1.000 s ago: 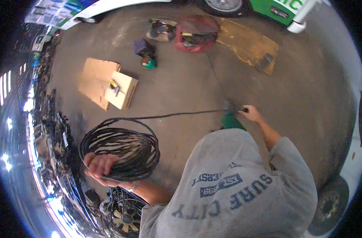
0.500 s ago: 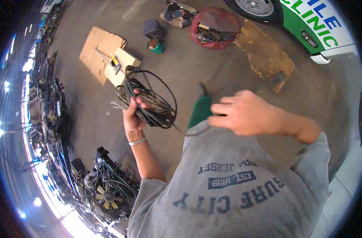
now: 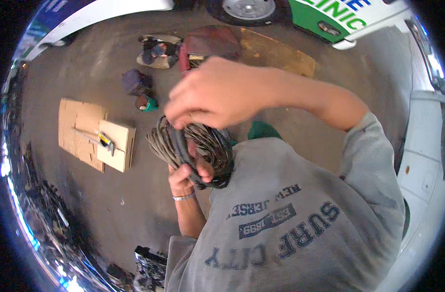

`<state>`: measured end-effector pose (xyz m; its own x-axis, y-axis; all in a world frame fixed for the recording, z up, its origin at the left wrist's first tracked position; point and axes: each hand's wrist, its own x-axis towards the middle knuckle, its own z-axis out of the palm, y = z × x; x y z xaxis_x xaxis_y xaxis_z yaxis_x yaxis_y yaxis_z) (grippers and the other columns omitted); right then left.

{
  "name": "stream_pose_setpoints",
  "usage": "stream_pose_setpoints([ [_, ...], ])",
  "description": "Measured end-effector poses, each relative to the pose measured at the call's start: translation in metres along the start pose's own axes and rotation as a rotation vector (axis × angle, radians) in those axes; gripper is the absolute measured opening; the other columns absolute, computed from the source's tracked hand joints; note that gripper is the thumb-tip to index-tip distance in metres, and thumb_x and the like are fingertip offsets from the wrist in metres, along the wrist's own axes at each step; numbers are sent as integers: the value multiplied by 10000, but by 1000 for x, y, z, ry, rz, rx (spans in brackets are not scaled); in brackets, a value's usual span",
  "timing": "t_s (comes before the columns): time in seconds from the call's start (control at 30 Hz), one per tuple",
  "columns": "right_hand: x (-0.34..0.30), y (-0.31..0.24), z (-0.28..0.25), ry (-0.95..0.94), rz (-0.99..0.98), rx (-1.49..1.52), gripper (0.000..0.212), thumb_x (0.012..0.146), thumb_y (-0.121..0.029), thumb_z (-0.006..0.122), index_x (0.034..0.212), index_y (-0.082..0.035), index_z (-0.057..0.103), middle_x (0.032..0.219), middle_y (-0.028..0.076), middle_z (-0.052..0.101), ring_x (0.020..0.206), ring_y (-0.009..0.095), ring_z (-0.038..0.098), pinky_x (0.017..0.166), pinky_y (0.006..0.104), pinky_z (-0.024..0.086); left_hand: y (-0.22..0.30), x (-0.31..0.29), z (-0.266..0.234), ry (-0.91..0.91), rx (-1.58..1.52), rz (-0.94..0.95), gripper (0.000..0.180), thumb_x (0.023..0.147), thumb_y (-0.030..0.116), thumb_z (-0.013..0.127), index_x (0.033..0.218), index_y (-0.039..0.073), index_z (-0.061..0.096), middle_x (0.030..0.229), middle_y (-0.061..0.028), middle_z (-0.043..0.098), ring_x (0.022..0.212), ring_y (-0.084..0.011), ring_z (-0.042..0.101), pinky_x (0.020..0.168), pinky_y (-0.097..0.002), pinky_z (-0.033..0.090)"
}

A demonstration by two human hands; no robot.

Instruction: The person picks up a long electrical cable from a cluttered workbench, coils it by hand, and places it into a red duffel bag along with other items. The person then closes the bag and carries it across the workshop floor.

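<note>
A thick coil of dark and greyish cable (image 3: 217,151) hangs in front of my chest. My left hand (image 3: 181,177) grips it from below, its thumb and fingers wrapped round the bundled loops. Over the top of the coil arches my right hand (image 3: 208,95), slightly blurred. Its fingers are curled down against the upper strands at the coil's far side, closed on the cable; the fingertips are partly hidden.
On the floor to the left lie flattened cardboard (image 3: 78,114) and a pale board (image 3: 125,138) with a yellow-black tool (image 3: 105,140). A green container (image 3: 147,103), dark bundle (image 3: 136,82) and red bag (image 3: 212,41) stand farther off. Vehicle wheel (image 3: 249,7) beyond; machine parts (image 3: 149,265) lower left.
My right hand has swung left from beside my chest to the top of the coil. My left hand has tilted the coil and brought it nearer my body. The view has turned.
</note>
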<state>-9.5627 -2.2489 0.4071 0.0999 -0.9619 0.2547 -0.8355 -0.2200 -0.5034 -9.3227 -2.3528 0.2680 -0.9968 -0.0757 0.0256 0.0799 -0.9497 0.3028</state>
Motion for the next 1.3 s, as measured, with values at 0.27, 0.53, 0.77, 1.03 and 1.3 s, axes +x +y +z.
stream_pose_setpoints([
  [0.27,31,120,8,196,212,165,564,720,-717,783,883,-178,751,696,62,688,717,293,711,611,416,521,36,66,-10,93,22,-243,315,902,232,749,1015,9,556,1055,-276,720,1021,-450,709,820,-588,605],
  [0.53,24,167,-56,378,-179,56,427,755,-522,821,757,-149,614,686,4,541,613,200,608,501,353,435,38,143,-74,522,403,-96,348,961,219,678,1197,-21,586,1039,-141,691,963,-304,706,901,-507,598],
  [0.77,16,235,-86,255,-171,112,424,776,-512,790,719,-157,565,679,-10,503,606,194,600,487,354,428,23,216,-59,683,567,-139,321,978,107,648,1249,-55,589,1128,-165,697,900,-249,724,774,-430,626],
  [1.03,58,332,-98,280,164,130,539,671,-597,857,744,-109,638,665,65,626,653,308,647,573,407,478,54,263,-60,446,400,-145,418,913,265,713,1105,-87,595,881,-219,697,834,-374,736,809,-542,624],
  [1.3,107,376,-46,412,111,253,425,736,-469,828,864,-84,700,810,92,704,770,296,690,700,401,532,88,252,-65,347,311,-121,456,868,235,766,1133,-93,592,865,-239,719,731,-381,738,682,-505,626],
])
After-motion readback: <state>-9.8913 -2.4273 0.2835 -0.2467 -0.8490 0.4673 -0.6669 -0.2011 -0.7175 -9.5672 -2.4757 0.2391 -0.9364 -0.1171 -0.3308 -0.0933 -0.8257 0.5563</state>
